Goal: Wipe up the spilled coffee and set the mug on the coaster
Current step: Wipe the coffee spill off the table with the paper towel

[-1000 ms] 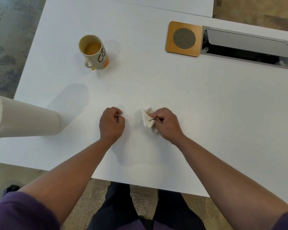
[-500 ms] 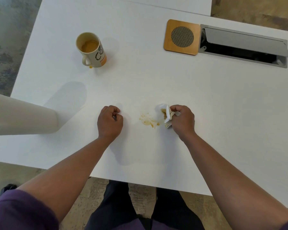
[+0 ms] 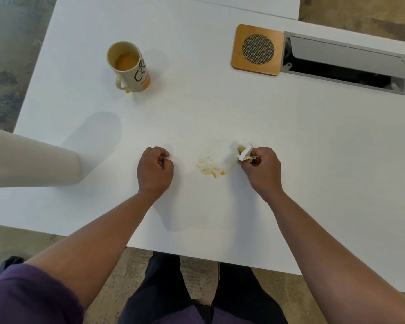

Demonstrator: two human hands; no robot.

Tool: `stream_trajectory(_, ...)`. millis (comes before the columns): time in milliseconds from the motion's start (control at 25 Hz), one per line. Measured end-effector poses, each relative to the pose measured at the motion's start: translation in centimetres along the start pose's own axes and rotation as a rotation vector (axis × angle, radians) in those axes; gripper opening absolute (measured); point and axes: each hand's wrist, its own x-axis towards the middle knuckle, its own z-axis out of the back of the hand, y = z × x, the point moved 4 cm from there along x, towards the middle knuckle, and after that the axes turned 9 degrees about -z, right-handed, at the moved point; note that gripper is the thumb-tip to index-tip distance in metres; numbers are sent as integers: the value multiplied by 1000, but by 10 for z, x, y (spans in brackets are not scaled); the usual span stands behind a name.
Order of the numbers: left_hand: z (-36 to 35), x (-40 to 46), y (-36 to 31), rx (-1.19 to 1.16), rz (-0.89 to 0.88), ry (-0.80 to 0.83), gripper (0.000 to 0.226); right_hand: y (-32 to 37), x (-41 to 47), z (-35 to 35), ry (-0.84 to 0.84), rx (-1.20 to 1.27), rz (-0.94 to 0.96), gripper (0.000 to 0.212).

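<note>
A cream mug (image 3: 129, 66) with coffee in it stands upright at the far left of the white table (image 3: 313, 148); a small drip lies by its handle. The square wooden coaster (image 3: 257, 49) with a mesh centre lies at the far right. A smeared brown coffee spill (image 3: 209, 168) marks the table between my hands. My right hand (image 3: 262, 170) pinches a crumpled, stained white tissue (image 3: 243, 151) just right of the spill. My left hand (image 3: 154, 170) rests on the table as a fist, left of the spill, holding nothing.
A grey cable hatch (image 3: 346, 63) with its lid raised sits beside the coaster. A large pale paper roll (image 3: 31, 160) lies at the table's left edge. The table's near edge runs just above my legs.
My right hand has drawn the tissue rightward off the spot it covered, exposing the coffee smear. The left hand has stayed put.
</note>
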Motion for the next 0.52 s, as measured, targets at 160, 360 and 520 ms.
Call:
stream_trajectory(160, 0, -1, -1, 11, -25, -7, 16, -3, 2, 9, -129, 68, 2, 12)
stream_trajectory(360, -3, -1, 0, 45, -40, -18, 15, -1, 8, 6, -162, -75, 117, 4)
stream_trajectory(520, -3, -1, 1, 59, -55, -24, 15, -1, -7, -10, -90, -163, 213, 14)
